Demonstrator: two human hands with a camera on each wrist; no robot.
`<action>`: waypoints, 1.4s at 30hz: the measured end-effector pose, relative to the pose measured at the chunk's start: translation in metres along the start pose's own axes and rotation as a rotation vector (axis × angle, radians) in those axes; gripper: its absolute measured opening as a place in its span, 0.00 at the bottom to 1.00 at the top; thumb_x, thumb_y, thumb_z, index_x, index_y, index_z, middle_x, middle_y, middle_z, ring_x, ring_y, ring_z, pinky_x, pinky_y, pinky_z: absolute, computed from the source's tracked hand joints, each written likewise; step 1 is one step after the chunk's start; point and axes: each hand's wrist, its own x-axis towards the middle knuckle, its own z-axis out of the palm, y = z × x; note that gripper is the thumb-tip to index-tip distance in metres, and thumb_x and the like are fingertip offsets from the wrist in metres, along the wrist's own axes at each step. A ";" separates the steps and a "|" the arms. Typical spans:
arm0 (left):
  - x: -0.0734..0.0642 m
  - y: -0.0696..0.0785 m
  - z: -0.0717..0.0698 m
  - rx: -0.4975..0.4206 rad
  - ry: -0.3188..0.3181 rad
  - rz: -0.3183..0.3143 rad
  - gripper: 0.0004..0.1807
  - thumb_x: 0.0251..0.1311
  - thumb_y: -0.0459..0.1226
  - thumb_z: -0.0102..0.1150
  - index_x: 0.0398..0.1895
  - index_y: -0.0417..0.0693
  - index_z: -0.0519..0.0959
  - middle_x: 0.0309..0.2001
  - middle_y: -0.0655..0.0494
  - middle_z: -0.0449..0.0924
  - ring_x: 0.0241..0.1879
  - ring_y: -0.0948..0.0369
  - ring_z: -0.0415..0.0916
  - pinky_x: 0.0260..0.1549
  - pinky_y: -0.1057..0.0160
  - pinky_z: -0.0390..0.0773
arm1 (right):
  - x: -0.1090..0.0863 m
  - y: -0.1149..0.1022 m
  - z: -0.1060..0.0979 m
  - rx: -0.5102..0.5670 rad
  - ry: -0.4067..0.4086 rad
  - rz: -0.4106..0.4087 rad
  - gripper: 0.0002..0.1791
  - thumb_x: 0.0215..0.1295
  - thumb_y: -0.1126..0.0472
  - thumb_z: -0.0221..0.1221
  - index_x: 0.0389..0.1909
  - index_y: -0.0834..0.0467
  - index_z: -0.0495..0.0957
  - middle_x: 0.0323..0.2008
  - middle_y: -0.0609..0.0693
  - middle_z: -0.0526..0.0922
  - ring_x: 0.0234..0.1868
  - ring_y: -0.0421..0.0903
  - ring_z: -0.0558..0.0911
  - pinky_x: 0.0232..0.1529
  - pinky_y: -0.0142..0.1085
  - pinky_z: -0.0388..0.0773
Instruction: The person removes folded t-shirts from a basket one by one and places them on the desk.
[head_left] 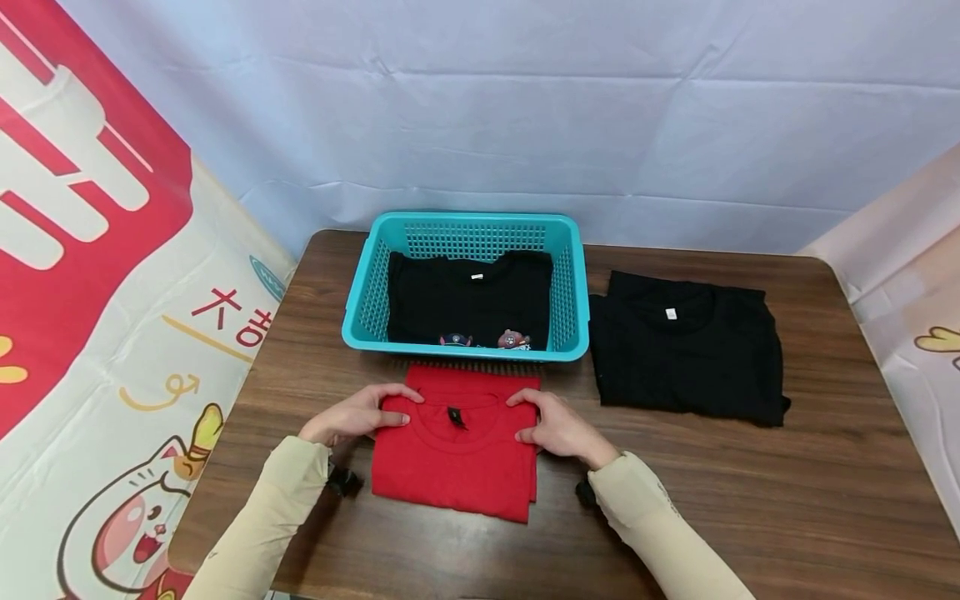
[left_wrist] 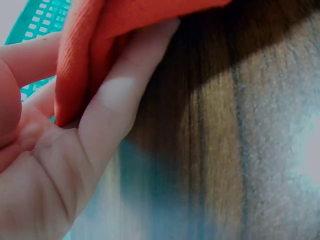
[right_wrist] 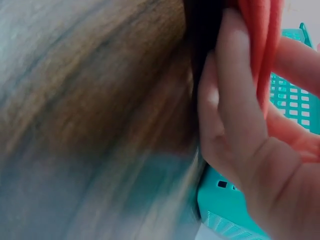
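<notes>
A folded red T-shirt (head_left: 465, 475) lies in front of the basket, its round collar and dark neck label facing up. My left hand (head_left: 363, 414) grips its left side near the collar. Red cloth runs between the fingers (left_wrist: 112, 100) of that hand in the left wrist view. On the opposite side my right hand (head_left: 558, 427) holds the shirt's right edge. The right wrist view shows the red fabric (right_wrist: 261, 45) pinched between finger and thumb. Part of the cloth under both hands is hidden.
Just behind the red shirt stands a turquoise plastic basket (head_left: 465, 352) with a folded black T-shirt (head_left: 468, 304) inside, cartoon prints at its lower edge. Another folded black T-shirt (head_left: 690, 358) lies right of the basket on the wooden table (head_left: 825, 492). A white curtain (head_left: 525, 125) hangs behind.
</notes>
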 end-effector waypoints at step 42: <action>0.013 0.097 -0.040 -0.042 0.524 0.229 0.19 0.71 0.41 0.50 0.61 0.44 0.71 0.55 0.38 0.75 0.53 0.45 0.77 0.51 0.56 0.80 | 0.029 -0.046 -0.083 0.022 0.230 -0.185 0.26 0.70 0.56 0.54 0.66 0.61 0.64 0.63 0.62 0.69 0.62 0.61 0.71 0.60 0.54 0.71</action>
